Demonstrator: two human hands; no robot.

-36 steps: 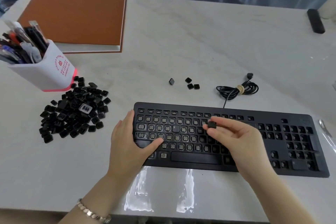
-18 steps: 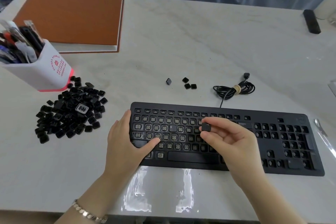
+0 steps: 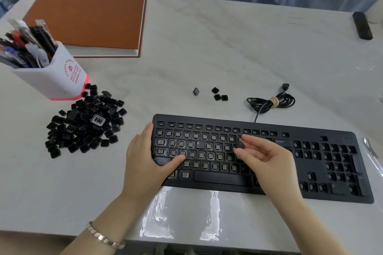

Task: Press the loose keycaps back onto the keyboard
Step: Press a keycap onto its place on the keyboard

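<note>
Seating one cap is the step in hand. The right hand point(image 3: 269, 163) pinches a black keycap point(image 3: 240, 145) between thumb and forefinger, its other fingers loose, just over bare sockets right of the middle of the keyboard point(image 3: 335, 197). The left hand point(image 3: 143, 163) lies flat and open on the keyboard's left end. The next move calls for squaring the cap over an empty socket and pressing straight down (the keycap pile point(image 3: 85, 124) waits at the left).

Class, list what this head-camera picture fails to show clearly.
Head view: legend on the keycap pinched by the right hand, too small and blurred.
Head view: keyboard sockets under the left hand and right hand, covered by them.
Head view: legends in the keycap pile, too small.
</note>
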